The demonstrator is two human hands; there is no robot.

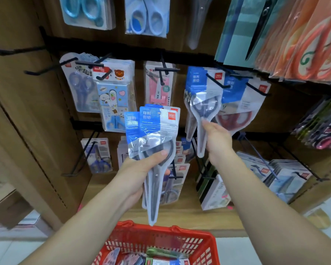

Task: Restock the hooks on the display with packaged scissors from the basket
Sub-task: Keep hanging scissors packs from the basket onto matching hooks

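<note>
Head view. Gripping fan of blue-and-clear plastic scissor packets (153, 131) in curled left hand (141, 169), raised as ready stock above red plastic basket (201, 243). Touching hung packet (203, 104) on black wire hook (216, 82) with right hand (216, 139), presumably steadying; finger closure undeterminable.

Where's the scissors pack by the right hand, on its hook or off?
On the hook: the black hook pokes out through the pack's blue header; right hand holds its lower part.

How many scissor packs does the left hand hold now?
2 show plainly: the front pack, and a second pack fanned out behind it to the left. The left hand may hide more.
</note>
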